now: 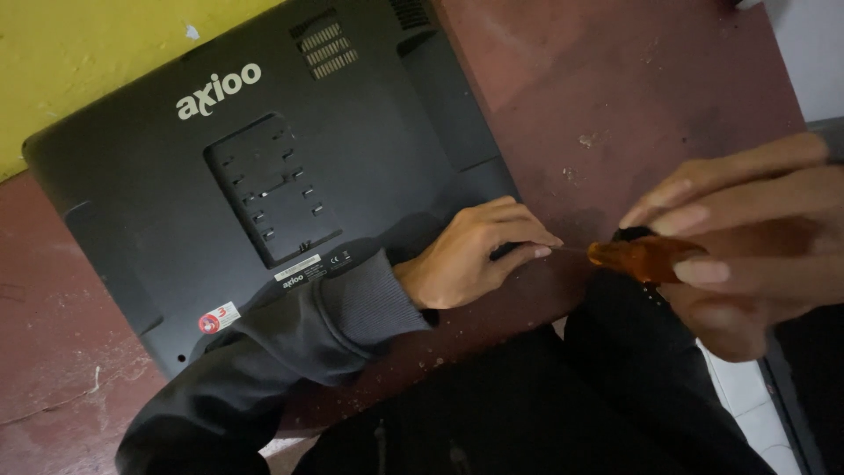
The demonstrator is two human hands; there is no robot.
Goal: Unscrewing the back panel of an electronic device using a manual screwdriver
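Dark red table [615, 79], scuffed & speckled w/ pale flecks, fills most of the view; yellow wall [79, 53] at top left.

Big black monitor [264, 176] lies face down on the table, back panel up, turned at an angle. Recessed square mount plate [272, 189] mid-back, vent slots [327, 48] near its top edge, 2 small stickers near the lower edge.

Person's dark grey sleeve [290, 352] lies across the monitor's lower edge; dark trousers [545, 405] below the table edge.

Right hand [747, 246], close to the lens & blurred, grips a screwdriver w/ amber see-through handle [642, 257]: thumb & fingers curled round the handle, closed on it. Tool lies roughly level, over the table edge, tip end aimed left toward the monitor's lower right corner. Shaft mostly too blurred/thin to trace.

Left hand [470, 255] rests at the monitor's lower right corner, palm down, fingers loosely bent & pressed on the case edge; fingertips [541, 251] just beside the screwdriver's front end. Can't tell if they pinch the shaft or a screw — nothing clearly held.
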